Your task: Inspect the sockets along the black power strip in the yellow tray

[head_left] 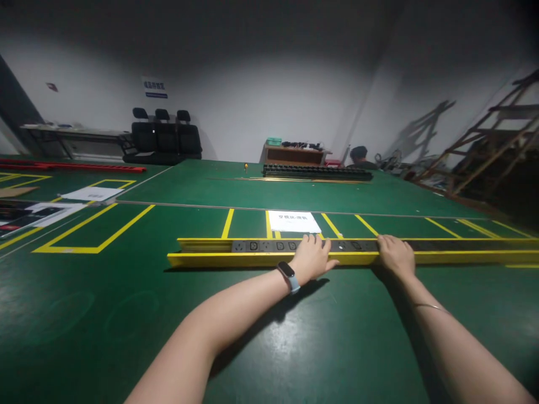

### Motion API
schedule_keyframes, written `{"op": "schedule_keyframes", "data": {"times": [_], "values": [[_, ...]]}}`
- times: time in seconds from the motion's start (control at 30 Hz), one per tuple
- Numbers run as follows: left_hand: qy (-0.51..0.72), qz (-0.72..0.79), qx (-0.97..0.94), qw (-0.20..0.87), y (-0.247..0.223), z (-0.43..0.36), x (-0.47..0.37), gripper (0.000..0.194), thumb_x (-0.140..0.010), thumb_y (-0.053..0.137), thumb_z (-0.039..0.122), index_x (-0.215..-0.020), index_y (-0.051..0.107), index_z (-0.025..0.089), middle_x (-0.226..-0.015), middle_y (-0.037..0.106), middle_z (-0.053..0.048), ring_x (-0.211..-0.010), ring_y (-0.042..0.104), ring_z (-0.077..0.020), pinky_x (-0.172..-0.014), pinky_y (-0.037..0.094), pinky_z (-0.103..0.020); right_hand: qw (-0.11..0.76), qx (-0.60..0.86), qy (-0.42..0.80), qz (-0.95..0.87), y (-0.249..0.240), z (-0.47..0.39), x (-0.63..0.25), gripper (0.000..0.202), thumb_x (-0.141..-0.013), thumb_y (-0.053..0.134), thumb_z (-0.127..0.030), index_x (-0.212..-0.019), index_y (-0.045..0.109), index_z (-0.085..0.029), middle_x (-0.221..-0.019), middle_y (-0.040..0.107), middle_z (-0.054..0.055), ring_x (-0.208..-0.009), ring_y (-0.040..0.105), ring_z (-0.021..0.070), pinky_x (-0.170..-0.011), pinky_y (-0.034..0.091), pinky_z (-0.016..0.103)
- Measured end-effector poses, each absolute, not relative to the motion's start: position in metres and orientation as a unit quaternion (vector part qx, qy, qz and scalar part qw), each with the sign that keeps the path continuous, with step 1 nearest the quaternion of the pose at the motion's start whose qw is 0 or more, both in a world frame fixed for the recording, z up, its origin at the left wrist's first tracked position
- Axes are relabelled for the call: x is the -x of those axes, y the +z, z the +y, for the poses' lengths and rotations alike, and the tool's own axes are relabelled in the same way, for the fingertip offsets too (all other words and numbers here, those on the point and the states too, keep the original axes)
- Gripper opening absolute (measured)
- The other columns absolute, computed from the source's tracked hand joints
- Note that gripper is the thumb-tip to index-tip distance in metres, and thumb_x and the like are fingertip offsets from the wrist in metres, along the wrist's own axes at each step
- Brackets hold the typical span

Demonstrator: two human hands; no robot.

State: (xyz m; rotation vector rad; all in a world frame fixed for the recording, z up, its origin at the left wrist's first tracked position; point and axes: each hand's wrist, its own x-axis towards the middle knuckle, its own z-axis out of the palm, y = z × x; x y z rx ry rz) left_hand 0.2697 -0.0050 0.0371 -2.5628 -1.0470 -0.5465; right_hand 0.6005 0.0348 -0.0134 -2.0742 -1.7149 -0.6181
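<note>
A long yellow channel [202,260] lies across the green table in front of me, its right end running out of view. Inside it sits a black power strip [244,246] with a row of sockets, starting a little in from the channel's left end. My left hand [310,259] lies over the channel's front wall with fingers spread and fingertips on the strip, thumb stretched to the right. Farther right, my right hand [396,255] has its fingers bent together over the front wall onto the strip; its fingertips are partly hidden.
Yellow tape lines [227,223] mark the green table [168,314]. Behind the channel lies a white printed sheet [295,221]. Black slotted rails [318,171] lie at the far edge. Red rails [84,167] and papers [92,193] are at left. A person's head [359,153] shows beyond.
</note>
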Motion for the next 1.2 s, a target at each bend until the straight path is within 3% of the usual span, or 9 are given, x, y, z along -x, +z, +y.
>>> {"op": "schedule_keyframes", "data": {"times": [0.13, 0.33, 0.9, 1.07, 1.2], "values": [[-0.206, -0.415, 0.873, 0.151, 0.021, 0.003, -0.294, 0.073, -0.093, 0.03, 0.062, -0.134, 0.049, 0.005, -0.114, 0.063, -0.024, -0.104, 0.06, -0.032, -0.088, 0.044, -0.044, 0.186, 0.728, -0.225, -0.621, -0.015, 0.036, -0.602, 0.048, -0.097, 0.023, -0.036, -0.098, 0.067, -0.016, -0.11, 0.069, 0.012, -0.108, 0.059, 0.0227, -0.089, 0.042, 0.036], [-0.254, -0.416, 0.852, 0.192, 0.004, 0.003, -0.295, 0.063, -0.095, 0.035, 0.052, -0.134, 0.051, 0.004, -0.122, 0.06, -0.026, -0.11, 0.059, -0.0326, -0.096, 0.042, -0.048, 0.221, 0.728, -0.228, -0.608, -0.019, 0.039, -0.603, 0.05, -0.097, 0.023, -0.037, -0.098, 0.069, -0.016, -0.107, 0.07, 0.012, -0.104, 0.06, 0.0234, -0.087, 0.042, 0.036], [-0.259, -0.45, 0.835, 0.178, -0.001, -0.01, -0.304, 0.066, -0.095, 0.034, 0.05, -0.137, 0.046, 0.0, -0.128, 0.056, -0.029, -0.12, 0.055, -0.0367, -0.105, 0.037, -0.052, 0.26, 0.731, -0.218, -0.593, -0.012, 0.025, -0.586, 0.052, -0.097, 0.022, -0.038, -0.097, 0.068, -0.015, -0.11, 0.07, 0.015, -0.106, 0.059, 0.0247, -0.089, 0.04, 0.037], [-0.261, -0.366, 0.867, 0.215, 0.001, -0.025, -0.312, 0.066, -0.095, 0.037, 0.047, -0.144, 0.038, 0.002, -0.143, 0.046, -0.028, -0.132, 0.045, -0.0358, -0.113, 0.028, -0.052, 0.257, 0.723, -0.215, -0.605, -0.011, 0.016, -0.565, 0.05, -0.097, 0.023, -0.036, -0.099, 0.068, -0.015, -0.109, 0.07, 0.014, -0.104, 0.059, 0.0246, -0.09, 0.04, 0.039], [-0.249, -0.303, 0.886, 0.247, 0.004, -0.034, -0.317, 0.059, -0.096, 0.035, 0.036, -0.143, 0.038, 0.001, -0.144, 0.045, -0.025, -0.135, 0.043, -0.0333, -0.116, 0.025, -0.049, 0.259, 0.71, -0.205, -0.622, -0.016, 0.01, -0.537, 0.051, -0.099, 0.021, -0.035, -0.105, 0.066, -0.012, -0.114, 0.067, 0.018, -0.107, 0.057, 0.0271, -0.092, 0.038, 0.043]]}}
